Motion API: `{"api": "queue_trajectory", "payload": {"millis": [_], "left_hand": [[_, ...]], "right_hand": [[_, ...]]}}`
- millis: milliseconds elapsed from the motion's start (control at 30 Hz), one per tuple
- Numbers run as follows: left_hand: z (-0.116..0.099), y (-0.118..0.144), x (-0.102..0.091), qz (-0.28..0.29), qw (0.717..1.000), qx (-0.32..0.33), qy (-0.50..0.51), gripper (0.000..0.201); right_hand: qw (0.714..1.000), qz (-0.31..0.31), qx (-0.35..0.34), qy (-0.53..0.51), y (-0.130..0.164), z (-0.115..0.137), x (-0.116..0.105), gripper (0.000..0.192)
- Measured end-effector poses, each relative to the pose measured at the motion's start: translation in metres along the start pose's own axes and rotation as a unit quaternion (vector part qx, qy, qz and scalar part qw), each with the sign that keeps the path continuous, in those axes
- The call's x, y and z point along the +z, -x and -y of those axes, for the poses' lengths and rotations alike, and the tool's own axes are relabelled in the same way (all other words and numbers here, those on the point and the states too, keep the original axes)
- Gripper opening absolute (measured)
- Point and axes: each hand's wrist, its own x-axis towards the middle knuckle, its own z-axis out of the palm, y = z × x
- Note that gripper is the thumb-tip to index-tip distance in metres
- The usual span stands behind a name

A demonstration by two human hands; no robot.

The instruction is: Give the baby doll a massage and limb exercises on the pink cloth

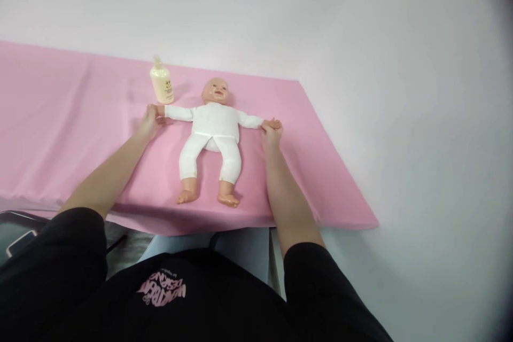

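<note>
A baby doll [215,120] with a white cloth body lies on its back on the pink-covered table [308,171], its head away from me. Both of its arms are stretched out sideways. My left hand [149,124] is closed around the doll's hand on the left. On the other side, my right hand [271,133] grips the doll's other hand, whose small fingers show above mine. The doll's legs lie apart, with bare feet pointing toward me. Just beyond my left hand stands a pale yellow pump bottle [162,83], upright.
A white wall [248,16] runs along the table's far side and continues on the right. The table's near edge is right in front of my body. At the lower left, a dark-rimmed object [22,243] stands beside the table, partly hidden by my sleeve.
</note>
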Motion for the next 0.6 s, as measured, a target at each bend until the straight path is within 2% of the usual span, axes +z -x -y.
{"api": "queue_trajectory", "payload": {"millis": [100, 167, 267, 333, 400, 533, 600], "left_hand": [[-0.005, -0.001, -0.003, 0.024, 1.0, -0.004, 0.012, 0.049], [-0.008, -0.004, -0.008, 0.037, 0.999, -0.025, 0.004, 0.049], [-0.012, -0.01, -0.017, 0.069, 0.997, -0.042, -0.004, 0.035], [-0.012, -0.013, -0.023, 0.103, 0.994, -0.033, -0.009, 0.025], [-0.01, -0.015, -0.026, 0.127, 0.991, -0.016, -0.03, 0.016], [-0.003, -0.016, -0.027, 0.136, 0.99, 0.004, -0.04, 0.031], [-0.002, -0.014, -0.025, 0.127, 0.991, -0.005, -0.032, 0.032]], "right_hand": [[0.999, -0.025, -0.011, 0.018, -0.002, -0.005, 0.002, 0.053], [0.999, -0.034, -0.019, 0.033, -0.003, -0.007, 0.002, 0.043], [0.998, -0.035, -0.018, 0.049, -0.002, -0.008, 0.001, 0.024], [0.998, -0.035, -0.018, 0.049, -0.001, -0.008, 0.0, 0.024], [0.998, -0.027, -0.026, 0.05, 0.001, -0.009, -0.001, 0.036], [0.997, -0.011, -0.049, 0.064, 0.0, -0.015, -0.006, 0.084], [0.994, 0.012, -0.085, 0.075, -0.006, -0.02, -0.01, 0.089]]}}
